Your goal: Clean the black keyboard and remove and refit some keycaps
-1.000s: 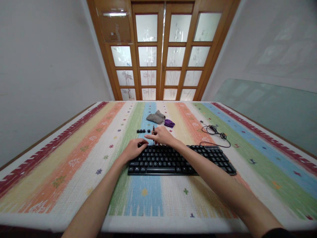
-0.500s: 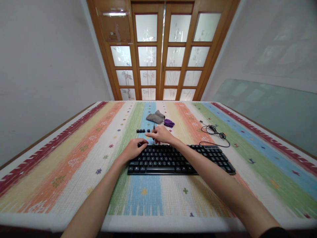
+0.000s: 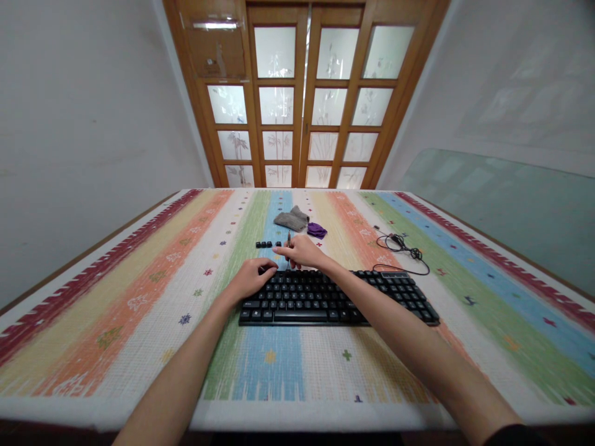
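A black keyboard point(image 3: 302, 305) lies across the striped cloth in front of me. My left hand point(image 3: 252, 279) is curled over its back left corner, the thumb and fingers bent round that edge. Just beyond the back edge, my right hand point(image 3: 303, 252) grips a thin, pen-like tool point(image 3: 289, 238) that stands roughly upright. The tool's lower tip is hard to make out, down by the top row of keys. Several loose black keycaps point(image 3: 263, 244) sit in a row behind my hands, one of them close to my right fingers.
Behind the keycaps lie a grey cloth point(image 3: 292, 219) and a small purple cloth point(image 3: 317, 230). The keyboard's cable point(image 3: 404, 246) is bundled at the back right. A colourful striped tablecloth point(image 3: 153, 310) covers the table, and wooden glass-paned doors point(image 3: 304, 93) stand beyond it.
Very little differs. The keyboard's right end and cable appear shifted slightly left, and my left thumb and fingers have moved a touch. My right hand keeps its grip on the tool.
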Demonstrator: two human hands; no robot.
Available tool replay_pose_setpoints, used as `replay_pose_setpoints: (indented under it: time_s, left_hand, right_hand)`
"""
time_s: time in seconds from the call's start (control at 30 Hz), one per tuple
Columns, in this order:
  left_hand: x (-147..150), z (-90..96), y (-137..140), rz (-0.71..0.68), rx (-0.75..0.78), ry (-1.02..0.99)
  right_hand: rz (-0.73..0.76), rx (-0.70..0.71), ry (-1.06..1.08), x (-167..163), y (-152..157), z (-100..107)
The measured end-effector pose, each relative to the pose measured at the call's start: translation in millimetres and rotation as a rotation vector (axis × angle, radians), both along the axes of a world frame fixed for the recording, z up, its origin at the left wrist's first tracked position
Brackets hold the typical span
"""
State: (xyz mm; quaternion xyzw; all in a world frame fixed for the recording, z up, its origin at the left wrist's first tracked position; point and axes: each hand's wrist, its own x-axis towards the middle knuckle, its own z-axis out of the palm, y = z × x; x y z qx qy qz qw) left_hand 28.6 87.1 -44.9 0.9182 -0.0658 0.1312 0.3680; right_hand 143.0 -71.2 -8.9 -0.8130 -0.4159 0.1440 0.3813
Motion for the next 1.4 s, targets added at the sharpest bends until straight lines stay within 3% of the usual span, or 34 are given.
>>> replay_pose_setpoints:
  time_s: [0.43, 0.7, 0.93, 1.23, 1.4]
  left_hand:
    - [1, -1.6, 1, -0.005, -0.002, -0.014]
    - [-1, 0.2, -2, 0.004, 0.041, -0.035]
    - [-4, 4.5, -9, -0.028, 0.093, -0.096]
    - [-5, 3.2, -14, -0.086, 0.12, -0.145]
    - [-6, 6.1, -15, -0.097, 0.114, -0.145]
  right_hand:
    - [-0.089, -0.011, 0.241, 6, 3, -4]
    - [-0.063, 0.012, 0.213, 6, 1, -5]
    - [-0.165, -0.022, 0.341, 8, 1, -6]
    - [-0.233, 0.068, 0.416, 7, -7, -2]
    - [-0.149, 0.147, 0.345, 3, -10, 1]
